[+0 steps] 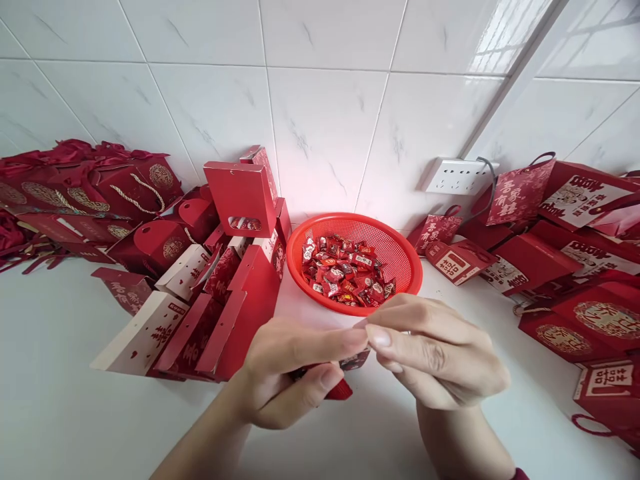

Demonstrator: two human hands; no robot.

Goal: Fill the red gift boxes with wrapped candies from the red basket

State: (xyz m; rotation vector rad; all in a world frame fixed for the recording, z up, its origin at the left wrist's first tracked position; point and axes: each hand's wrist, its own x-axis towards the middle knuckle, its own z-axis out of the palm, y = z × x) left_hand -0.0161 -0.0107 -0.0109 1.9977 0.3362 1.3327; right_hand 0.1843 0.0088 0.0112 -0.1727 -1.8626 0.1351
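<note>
My left hand (290, 367) is in front of the basket, its fingers and thumb curled round a dark red box (354, 361). Most of that box is hidden behind the hand; a patterned side and a bright red edge show. Close to it, my right hand (433, 353) is closed in a pinch, thumb and index fingertips meeting at the tip of my left index finger. Whatever lies in the pinch is too small or hidden to name. Just beyond both hands sits a red plastic basket (407, 257) with many wrapped candies (350, 270) inside.
Flat and folded red and white cartons (245, 293) stand at left, with a stack of roped red gift boxes (90, 187) behind. More red boxes (535, 260) are piled along the right. A white power strip (457, 175) with a cable is against the tiled wall.
</note>
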